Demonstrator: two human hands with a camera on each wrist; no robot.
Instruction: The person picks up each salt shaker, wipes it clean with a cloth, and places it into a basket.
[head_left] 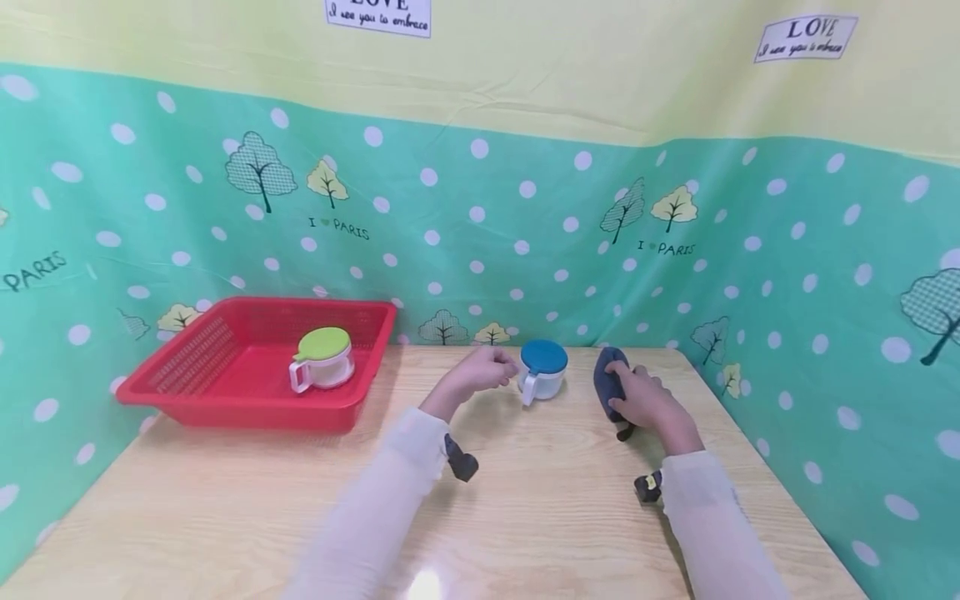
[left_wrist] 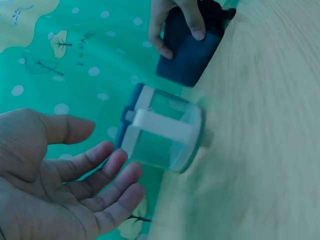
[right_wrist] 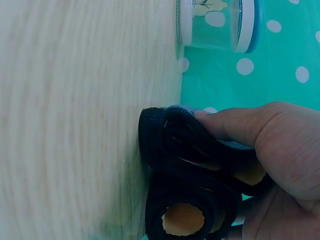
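Note:
My left hand (head_left: 483, 371) is just left of a clear jar with a blue lid and a white handle (head_left: 543, 371). In the left wrist view the fingers (left_wrist: 117, 162) of that hand are loosely bent, with the palm bare and the tips close to the lid. Over on the right, my right hand (head_left: 648, 398) grips a dark blue folded cloth bundle (head_left: 609, 387) on the table, thumb on one side. Seen end-on in the right wrist view, the bundle (right_wrist: 187, 150) shows curled layers with gaps between them; the hand's other fingers are partly hidden behind it.
At the back left stands a red plastic basket (head_left: 255, 415), holding a similar jar with a green lid (head_left: 324, 354). A polka-dot curtain (head_left: 480, 217) hangs behind and beside the wooden table (head_left: 525, 500). Dark camera mounts (head_left: 461, 460) stick out from the wrists.

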